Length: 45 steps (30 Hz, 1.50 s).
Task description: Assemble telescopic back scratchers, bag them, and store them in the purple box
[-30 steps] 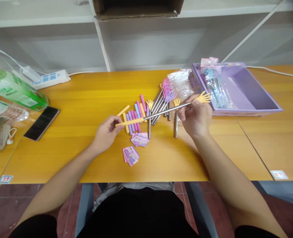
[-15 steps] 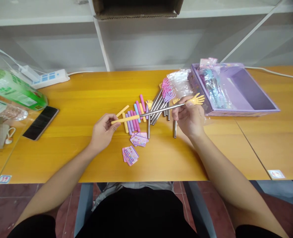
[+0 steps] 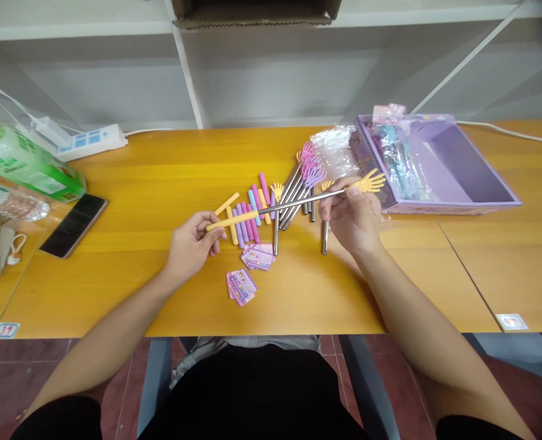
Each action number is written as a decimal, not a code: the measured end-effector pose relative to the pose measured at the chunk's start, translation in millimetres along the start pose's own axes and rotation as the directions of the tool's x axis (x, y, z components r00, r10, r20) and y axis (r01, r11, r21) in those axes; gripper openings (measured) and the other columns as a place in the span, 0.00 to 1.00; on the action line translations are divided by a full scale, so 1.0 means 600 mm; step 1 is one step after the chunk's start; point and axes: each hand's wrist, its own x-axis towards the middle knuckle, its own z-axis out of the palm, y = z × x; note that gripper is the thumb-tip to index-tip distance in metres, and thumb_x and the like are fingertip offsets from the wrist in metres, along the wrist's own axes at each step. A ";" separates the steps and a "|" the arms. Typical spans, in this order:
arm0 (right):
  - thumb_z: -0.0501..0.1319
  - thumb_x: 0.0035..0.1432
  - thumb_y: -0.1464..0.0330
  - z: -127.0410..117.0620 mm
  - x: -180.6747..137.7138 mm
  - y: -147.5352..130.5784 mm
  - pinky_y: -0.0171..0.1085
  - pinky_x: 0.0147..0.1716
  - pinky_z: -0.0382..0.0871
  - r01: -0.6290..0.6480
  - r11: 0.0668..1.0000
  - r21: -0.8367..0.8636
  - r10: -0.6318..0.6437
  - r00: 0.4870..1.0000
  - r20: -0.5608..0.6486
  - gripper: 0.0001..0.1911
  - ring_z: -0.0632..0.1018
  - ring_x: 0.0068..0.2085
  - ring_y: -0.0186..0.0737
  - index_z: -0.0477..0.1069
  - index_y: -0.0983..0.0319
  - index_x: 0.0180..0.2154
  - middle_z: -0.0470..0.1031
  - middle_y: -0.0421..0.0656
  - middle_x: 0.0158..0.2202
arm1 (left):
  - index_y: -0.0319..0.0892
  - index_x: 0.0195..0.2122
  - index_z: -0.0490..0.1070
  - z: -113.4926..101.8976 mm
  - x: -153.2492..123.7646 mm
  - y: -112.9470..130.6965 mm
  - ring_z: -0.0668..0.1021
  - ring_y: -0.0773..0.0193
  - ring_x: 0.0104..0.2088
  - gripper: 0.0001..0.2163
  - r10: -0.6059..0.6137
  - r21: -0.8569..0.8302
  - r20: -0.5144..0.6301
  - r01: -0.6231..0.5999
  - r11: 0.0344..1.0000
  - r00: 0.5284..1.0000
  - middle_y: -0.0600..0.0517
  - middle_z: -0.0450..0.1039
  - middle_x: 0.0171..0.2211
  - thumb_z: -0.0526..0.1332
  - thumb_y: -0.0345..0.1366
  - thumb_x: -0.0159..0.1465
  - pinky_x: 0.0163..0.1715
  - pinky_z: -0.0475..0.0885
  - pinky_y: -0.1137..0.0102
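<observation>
Both hands hold one small back scratcher (image 3: 298,203) above the wooden table (image 3: 142,183): a metal rod with a yellow hand-shaped head at its right end and a yellow sleeve at its left end. My left hand (image 3: 192,243) pinches the yellow sleeve (image 3: 232,219). My right hand (image 3: 352,217) pinches the rod just below the yellow head (image 3: 370,181). Under the rod lie loose coloured sleeves (image 3: 250,214) and a bundle of metal scratchers (image 3: 298,186) with pink and purple heads.
A purple box (image 3: 440,165) with wrapped items stands at the right, a clear plastic bag (image 3: 332,153) beside it. Small pink cards (image 3: 250,272) lie near the front. A phone (image 3: 73,225), a green-labelled bottle (image 3: 27,165) and a power strip (image 3: 85,139) are at the left.
The scratcher and both hands drifted slightly left and up, then settled. The grip of both hands is unchanged.
</observation>
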 end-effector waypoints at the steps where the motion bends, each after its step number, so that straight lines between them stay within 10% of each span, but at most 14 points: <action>1: 0.70 0.64 0.47 0.000 0.000 0.000 0.32 0.21 0.72 -0.008 1.000 0.003 0.008 1.000 0.002 0.20 0.75 0.22 0.33 0.76 0.57 0.39 0.77 0.37 0.25 | 0.43 0.42 0.70 0.001 -0.001 0.001 0.74 0.71 0.18 0.17 0.002 -0.006 0.007 -0.002 1.000 1.000 0.56 0.79 0.28 0.73 0.46 0.63 0.18 0.70 0.75; 45: 0.68 0.65 0.45 0.036 -0.023 0.003 0.35 0.24 0.72 -0.115 0.993 0.016 0.113 0.991 0.070 0.22 0.75 0.24 0.35 0.76 0.57 0.40 0.75 0.39 0.26 | 0.48 0.46 0.57 0.015 -0.022 -0.022 0.66 0.74 0.18 0.13 0.106 -0.041 0.258 -0.099 0.994 0.960 0.64 0.63 0.26 0.58 0.49 0.78 0.19 0.59 0.75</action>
